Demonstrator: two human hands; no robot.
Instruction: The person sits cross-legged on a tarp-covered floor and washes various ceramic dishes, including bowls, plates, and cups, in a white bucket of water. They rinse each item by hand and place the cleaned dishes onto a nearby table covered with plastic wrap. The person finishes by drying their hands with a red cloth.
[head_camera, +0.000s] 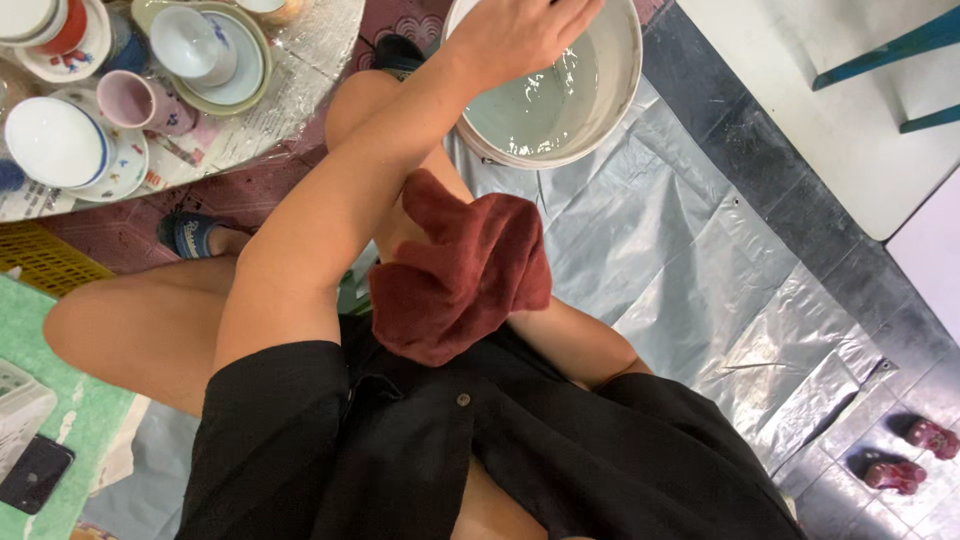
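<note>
My left hand (515, 32) reaches forward over the near rim of a white bucket (625, 70) that holds cloudy water. Its fingertips run off the top edge of the view, so its grip is hidden. My right forearm (570, 340) crosses in front of my body, and its hand is buried inside a bunched dark red cloth (460, 270), which it holds above my knee. No fingers of that hand show.
A silver plastic sheet (700, 260) covers the floor under the bucket. A low table at upper left carries several bowls (55, 140), cups (135, 100) and plates. A dark phone (35, 472) lies on a green mat at lower left. A pair of red sandals (915, 455) stands at lower right.
</note>
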